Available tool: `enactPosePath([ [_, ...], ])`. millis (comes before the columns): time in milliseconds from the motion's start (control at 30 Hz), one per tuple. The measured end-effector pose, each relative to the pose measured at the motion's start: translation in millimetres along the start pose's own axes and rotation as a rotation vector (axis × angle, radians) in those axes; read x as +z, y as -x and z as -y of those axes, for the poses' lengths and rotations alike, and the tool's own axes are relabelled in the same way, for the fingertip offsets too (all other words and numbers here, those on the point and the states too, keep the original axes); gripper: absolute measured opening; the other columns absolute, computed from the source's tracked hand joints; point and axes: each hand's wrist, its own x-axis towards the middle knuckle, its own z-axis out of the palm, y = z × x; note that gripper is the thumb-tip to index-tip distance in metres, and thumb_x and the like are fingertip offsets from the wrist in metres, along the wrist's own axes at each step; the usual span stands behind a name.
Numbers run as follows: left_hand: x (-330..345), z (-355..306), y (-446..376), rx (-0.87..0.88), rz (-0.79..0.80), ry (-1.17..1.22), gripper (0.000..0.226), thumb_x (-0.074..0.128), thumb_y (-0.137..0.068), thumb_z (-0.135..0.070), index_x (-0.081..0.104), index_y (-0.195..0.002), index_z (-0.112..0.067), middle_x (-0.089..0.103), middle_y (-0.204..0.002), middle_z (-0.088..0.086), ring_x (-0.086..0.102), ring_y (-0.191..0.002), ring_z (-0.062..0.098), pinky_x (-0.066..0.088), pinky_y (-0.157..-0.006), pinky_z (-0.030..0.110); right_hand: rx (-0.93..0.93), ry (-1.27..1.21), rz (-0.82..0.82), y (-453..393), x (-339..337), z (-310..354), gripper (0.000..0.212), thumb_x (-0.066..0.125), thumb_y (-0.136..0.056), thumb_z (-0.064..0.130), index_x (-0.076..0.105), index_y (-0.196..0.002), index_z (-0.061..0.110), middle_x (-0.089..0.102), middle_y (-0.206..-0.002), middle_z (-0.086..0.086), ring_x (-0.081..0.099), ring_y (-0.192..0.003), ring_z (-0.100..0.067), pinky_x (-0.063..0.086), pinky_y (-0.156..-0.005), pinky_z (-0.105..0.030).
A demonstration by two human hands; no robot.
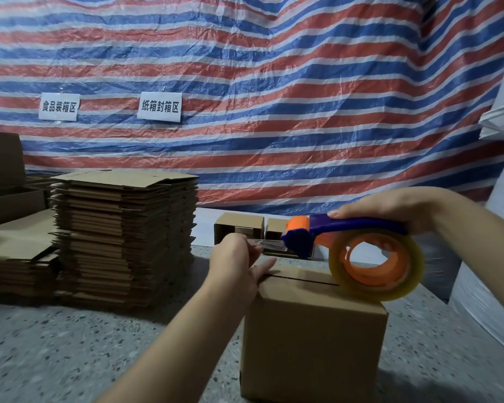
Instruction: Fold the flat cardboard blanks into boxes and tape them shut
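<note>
Left hand (235, 258) fingers pinch the clear tape end (266, 243) | right hand (396, 207) curls round blue-orange tape dispenser (346, 228), glossy roll (377, 264) touching folded corrugated box (312, 338) | box on speckled floor (70, 353) | flat-blank stack (122, 237) left

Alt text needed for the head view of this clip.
Right hand holds a blue-and-orange tape dispenser over a folded cardboard box, while the left hand pinches the tape end. A stack of flat blanks stands left.
</note>
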Motion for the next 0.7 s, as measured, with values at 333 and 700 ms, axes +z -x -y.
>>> enactPosePath([
  [333,-60,7,-24,0.138,0.079,-0.548,0.02,0.061,-0.095,-0.019,0.062,-0.079,-0.007,0.052,-0.054,-0.002,0.045,-0.048,0.01,0.038,-0.045,0.023,0.037,0.199,0.006,-5,18,36,0.049,0.067,-0.083,0.058,0.07,-0.104,0.014,0.074,-0.075,-0.002,0.064,-0.052,-0.009,0.051,-0.049,-0.021],
  [700,-66,19,-23,-0.022,0.105,-0.485,0.03,0.058,-0.097,-0.017,0.055,-0.067,-0.011,0.041,-0.047,-0.004,0.036,-0.043,0.011,0.03,-0.044,0.022,0.061,0.307,-0.025,-10,28,47,0.044,0.066,-0.088,0.055,0.07,-0.102,0.014,0.074,-0.072,0.0,0.065,-0.052,-0.007,0.051,-0.049,-0.02],
])
